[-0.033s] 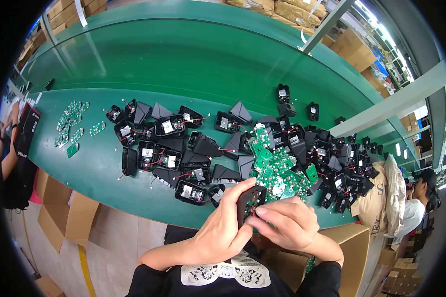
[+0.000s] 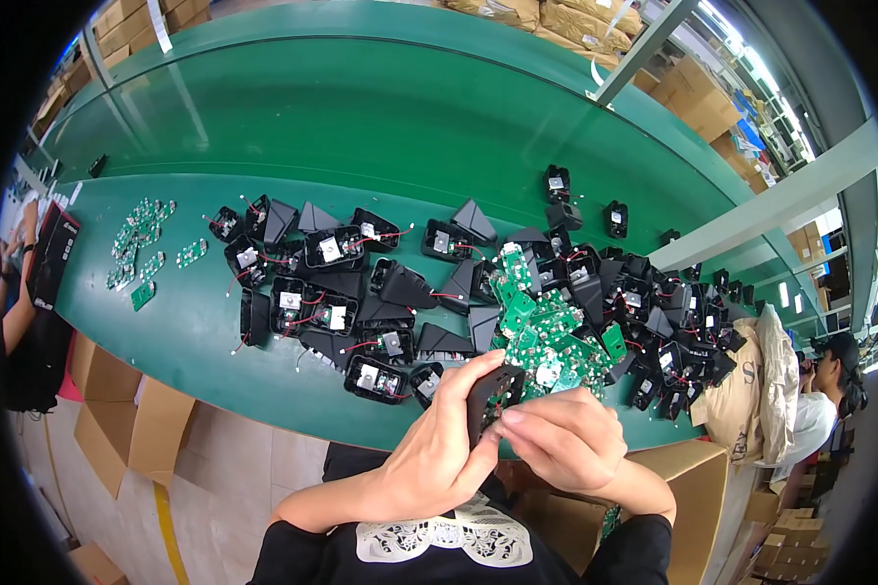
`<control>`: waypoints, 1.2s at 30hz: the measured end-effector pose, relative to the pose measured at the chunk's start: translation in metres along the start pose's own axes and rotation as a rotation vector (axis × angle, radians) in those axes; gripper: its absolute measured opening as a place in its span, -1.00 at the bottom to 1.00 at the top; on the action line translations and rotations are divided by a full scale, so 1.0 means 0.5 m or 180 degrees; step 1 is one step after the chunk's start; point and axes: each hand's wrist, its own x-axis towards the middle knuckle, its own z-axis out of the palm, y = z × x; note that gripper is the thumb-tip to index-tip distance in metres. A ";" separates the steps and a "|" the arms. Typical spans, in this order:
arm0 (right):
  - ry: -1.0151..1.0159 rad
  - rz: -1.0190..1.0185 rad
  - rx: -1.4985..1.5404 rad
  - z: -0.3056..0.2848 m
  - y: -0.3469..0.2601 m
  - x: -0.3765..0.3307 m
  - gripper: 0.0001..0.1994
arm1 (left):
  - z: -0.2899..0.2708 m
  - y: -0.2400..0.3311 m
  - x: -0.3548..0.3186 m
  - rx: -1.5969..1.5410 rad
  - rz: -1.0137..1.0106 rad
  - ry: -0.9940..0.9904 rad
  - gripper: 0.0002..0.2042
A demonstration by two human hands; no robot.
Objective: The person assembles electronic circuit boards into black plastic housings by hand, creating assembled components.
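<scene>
My left hand [image 2: 441, 444] is wrapped round a small black plastic housing [image 2: 485, 398], held tilted over the front edge of the bench. Part of a green circuit board [image 2: 502, 395] shows inside its open side. The fingertips of my right hand [image 2: 566, 439] are pinched together at the housing's lower rim, close to my left thumb. What they pinch is hidden. Just beyond my hands lies a heap of green circuit boards [image 2: 556, 336]. To its left are several open black housings [image 2: 376, 378] with red and black wires [image 2: 363, 345] and pale metal blocks inside.
More black housings [image 2: 668, 327] crowd the right of the green bench [image 2: 205, 356]. Small boards [image 2: 139, 234] lie far left, near a black box [image 2: 54, 255] and another person's arm [image 2: 19, 312]. Cardboard boxes [image 2: 688, 497] stand below; a sack [image 2: 737, 390] is at right, with another person behind.
My right fingertips have shifted slightly toward my left thumb and closed tighter. The red wire seen by them before is now mostly covered. The housing stays in my left hand.
</scene>
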 end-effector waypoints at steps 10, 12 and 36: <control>-0.0505 0.0654 -0.0162 -0.027 -0.017 0.030 -0.71 | -0.013 0.001 0.003 0.0170 0.0336 -0.0119 -0.43; -0.0276 0.0862 0.0307 -0.025 -0.019 0.027 -0.73 | -0.015 0.010 0.000 0.0321 0.0306 -0.0207 -0.42; -0.0036 0.0716 0.0064 -0.009 -0.015 -0.001 -0.70 | 0.023 -0.029 -0.017 -0.0079 0.0464 0.0269 -0.42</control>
